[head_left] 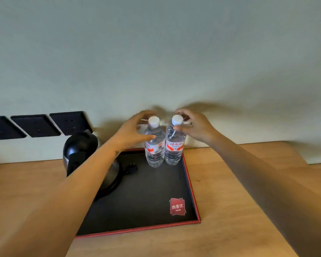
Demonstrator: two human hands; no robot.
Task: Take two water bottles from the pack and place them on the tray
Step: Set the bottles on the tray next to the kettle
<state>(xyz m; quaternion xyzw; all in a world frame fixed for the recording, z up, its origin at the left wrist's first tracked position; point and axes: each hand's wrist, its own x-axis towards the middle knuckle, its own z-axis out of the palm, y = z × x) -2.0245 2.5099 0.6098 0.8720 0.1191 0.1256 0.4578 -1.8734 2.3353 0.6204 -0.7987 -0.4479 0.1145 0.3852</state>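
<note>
Standing upright, side by side and touching, left bottle [154, 145] and right bottle [175, 143] sit in far right corner of black, red-edged tray [191, 190]. Left hand [132, 129] curls loosely around left bottle's shoulder, fingers spread, thumb near it; contact unclear. Right hand [195, 125] likewise cupped at right bottle's neck; grip not discernible. Kettle [85, 154] occupies tray's left. Wooden table [239, 191] beneath.

Bare forearms, tattooed left wrist [116, 153]

A single head-worn wide-angle camera looked forward and down from close above the wooden surface [230, 182], facing the wall [156, 52] at 12 o'clock, forearms entering from below.
</note>
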